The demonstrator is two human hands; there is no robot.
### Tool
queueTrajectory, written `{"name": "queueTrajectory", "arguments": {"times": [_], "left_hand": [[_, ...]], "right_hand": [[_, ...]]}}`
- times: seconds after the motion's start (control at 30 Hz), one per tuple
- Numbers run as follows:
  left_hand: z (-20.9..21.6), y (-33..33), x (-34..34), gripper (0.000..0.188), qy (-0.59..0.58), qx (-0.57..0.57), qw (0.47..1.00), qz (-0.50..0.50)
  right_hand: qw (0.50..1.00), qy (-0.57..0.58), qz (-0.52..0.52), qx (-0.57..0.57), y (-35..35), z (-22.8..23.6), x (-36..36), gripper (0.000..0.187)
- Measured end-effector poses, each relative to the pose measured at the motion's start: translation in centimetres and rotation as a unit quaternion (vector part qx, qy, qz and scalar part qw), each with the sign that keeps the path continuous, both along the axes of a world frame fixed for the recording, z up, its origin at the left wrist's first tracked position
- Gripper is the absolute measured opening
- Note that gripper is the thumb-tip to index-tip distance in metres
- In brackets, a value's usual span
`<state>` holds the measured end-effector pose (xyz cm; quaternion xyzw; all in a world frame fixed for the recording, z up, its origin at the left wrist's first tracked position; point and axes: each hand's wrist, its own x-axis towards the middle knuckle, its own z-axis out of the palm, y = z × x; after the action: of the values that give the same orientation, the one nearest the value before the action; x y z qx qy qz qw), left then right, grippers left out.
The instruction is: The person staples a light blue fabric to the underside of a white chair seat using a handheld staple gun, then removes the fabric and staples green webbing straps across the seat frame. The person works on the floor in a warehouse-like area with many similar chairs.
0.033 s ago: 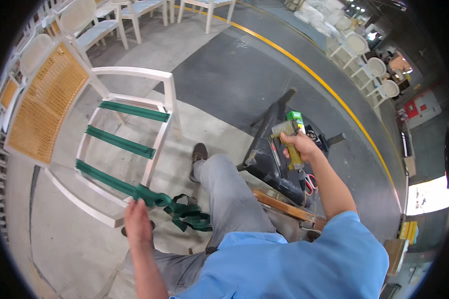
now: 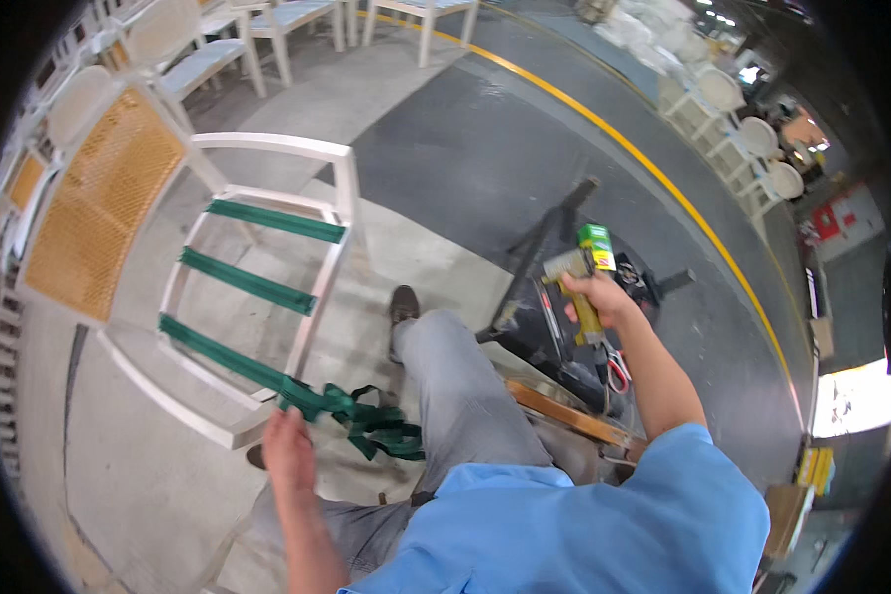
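Observation:
A white armchair frame (image 2: 343, 188) with a woven cane back (image 2: 109, 203) stands at my left. Three green webbing straps cross its seat opening. The nearest green webbing strap (image 2: 218, 354) runs past the front rail, and its loose tail (image 2: 381, 428) hangs in loops. My left hand (image 2: 289, 450) is closed at this strap beside the chair's front corner, fingertips pinching its edge; they are slightly blurred. Out to the right, my right hand (image 2: 604, 297) is wrapped round the handle of a yellowish staple gun (image 2: 586, 315), above a black stand (image 2: 535, 332).
On the black stand are a green box (image 2: 595, 246) and red-handled scissors (image 2: 618, 371). A wooden bar (image 2: 564, 411) lies near my knee. More white chairs (image 2: 208, 64) crowd the far left, others (image 2: 752, 139) line the far right. A yellow line (image 2: 604, 121) crosses the floor.
The whole view has shifted slightly. My left hand has moved a little lower along the strap, and the strap's loose part has changed shape. The staple gun stays in my right hand.

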<state>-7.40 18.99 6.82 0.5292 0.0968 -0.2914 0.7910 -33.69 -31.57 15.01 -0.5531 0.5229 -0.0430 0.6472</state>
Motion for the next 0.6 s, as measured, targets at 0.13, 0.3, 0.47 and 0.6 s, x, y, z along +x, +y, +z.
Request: {"name": "queueTrajectory", "arguments": {"times": [0.13,0.3,0.47,0.6], "left_hand": [[-3.6,4.4,-6.5,0.022,0.077,0.052,0.993,0.074],[-1.7,2.8,-3.2,0.047,0.018,0.164,0.964,0.208],[-0.4,0.7,2.0,0.044,0.011,0.127,0.951,0.283],[-0.2,0.5,3.9,0.031,0.020,0.102,0.944,0.314]], "right_hand": [[0.986,-0.008,-0.049,0.158,-2.1,-7.8,-1.5,0.041],[0.998,0.050,0.007,0.033,-4.1,-10.5,-3.9,0.044],[0.898,0.216,0.094,-0.373,-3.3,-10.0,-11.1,0.031],[0.822,0.391,0.135,-0.392,-0.6,-9.1,-19.2,0.032]]}}
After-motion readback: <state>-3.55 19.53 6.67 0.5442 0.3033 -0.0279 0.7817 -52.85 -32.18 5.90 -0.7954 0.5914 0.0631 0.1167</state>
